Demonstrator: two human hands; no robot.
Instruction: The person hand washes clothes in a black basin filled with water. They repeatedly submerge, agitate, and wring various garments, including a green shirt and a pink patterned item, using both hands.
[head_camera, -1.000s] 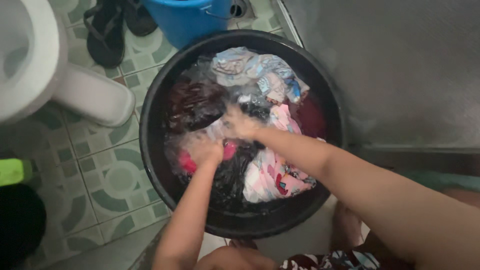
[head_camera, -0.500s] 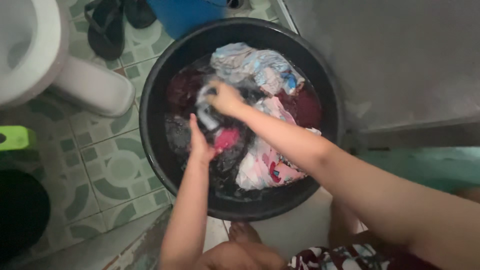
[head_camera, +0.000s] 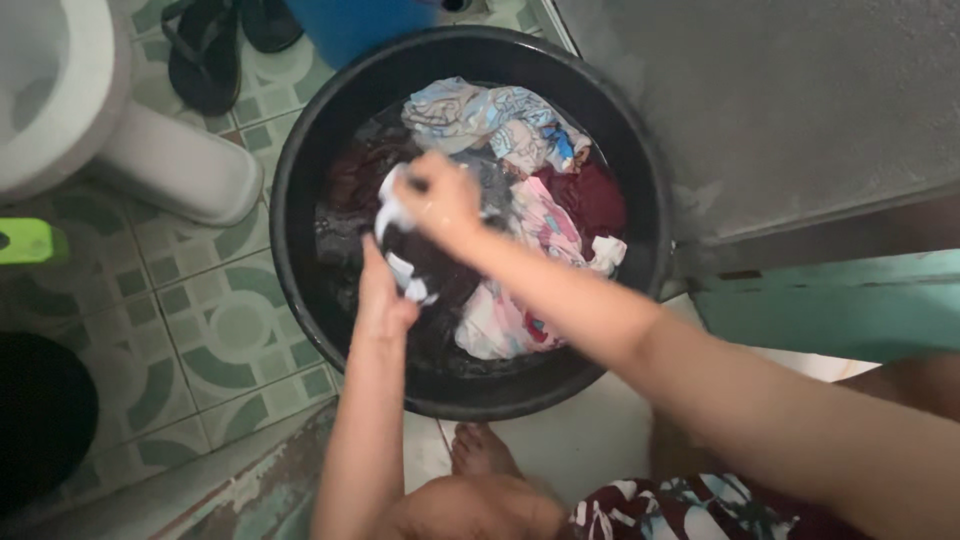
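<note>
Green-patterned floor tiles surround a black basin (head_camera: 300, 150) of soaking laundry; above its middle, right hand (head_camera: 440, 200) and left hand (head_camera: 380, 295) clench 1 dark white-trimmed garment (head_camera: 415, 262) stretched between them, right hand uppermost

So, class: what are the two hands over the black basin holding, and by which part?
Both hands grip a dark wet garment with white trim: the right hand bunches its upper end, the left hand its lower part, above the black basin.
</note>
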